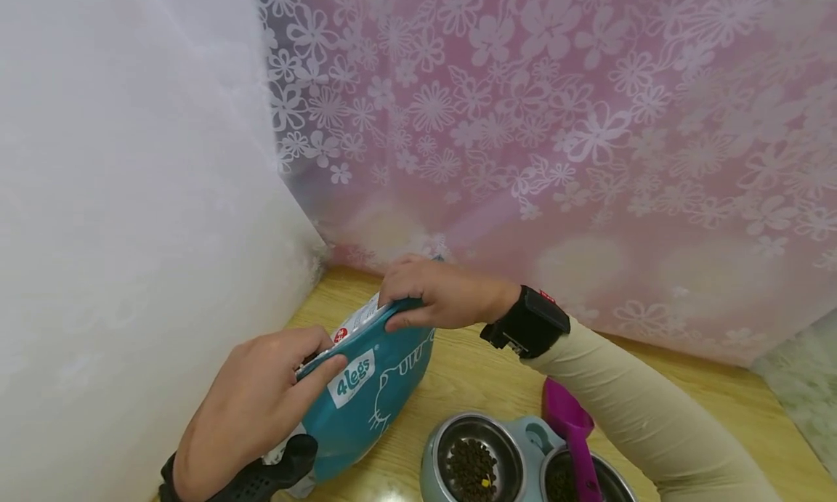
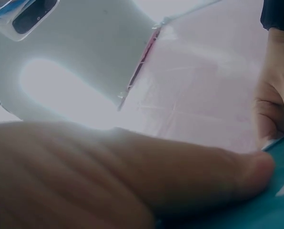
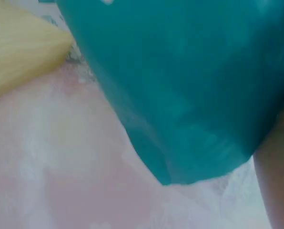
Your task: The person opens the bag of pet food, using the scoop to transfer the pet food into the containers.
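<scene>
A teal pet food bag marked "4Legs" stands tilted on the wooden surface in the head view. My left hand grips its top edge at the near end, thumb along the printed front. Farther along the same edge, my right hand pinches the rim between thumb and fingers. The bag's inside is mostly hidden. In the left wrist view, my left thumb lies against the teal film, with my right hand at the rim beyond. Teal bag film fills much of the right wrist view.
A double pet bowl stands right of the bag, with brown kibble inside. A purple scoop rests across its right-hand bowl, beneath my right forearm. White sheeting and a pink floral curtain meet behind the wooden surface.
</scene>
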